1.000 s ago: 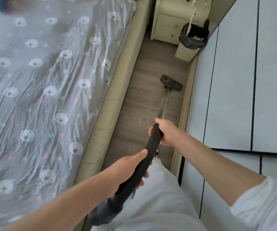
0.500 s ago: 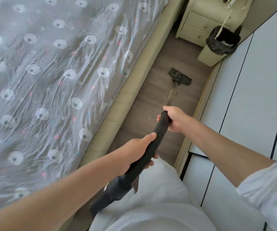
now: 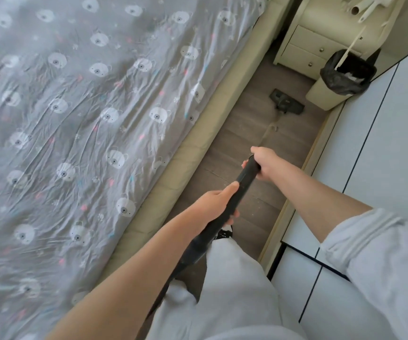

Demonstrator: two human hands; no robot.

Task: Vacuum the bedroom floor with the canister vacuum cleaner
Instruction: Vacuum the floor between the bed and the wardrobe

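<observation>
I hold the vacuum's black handle tube (image 3: 243, 186) with both hands. My left hand (image 3: 216, 204) grips it lower down, near my white trousers. My right hand (image 3: 265, 163) grips its upper end, where the thin metal wand (image 3: 270, 126) begins. The wand runs forward to the dark floor head (image 3: 286, 101), which lies flat on the wooden floor (image 3: 247, 133) in the narrow strip between bed and wardrobe. The canister itself is out of sight.
A bed with a grey bear-print sheet (image 3: 87, 119) and beige frame fills the left. White wardrobe doors (image 3: 381, 143) line the right. Beyond the floor head stand a cream nightstand (image 3: 313, 47) and a bin with a black bag (image 3: 345, 77).
The floor head has slid forward along the strip toward the nightstand and bin. Both hands keep their grip on the handle tube, arms reaching further out.
</observation>
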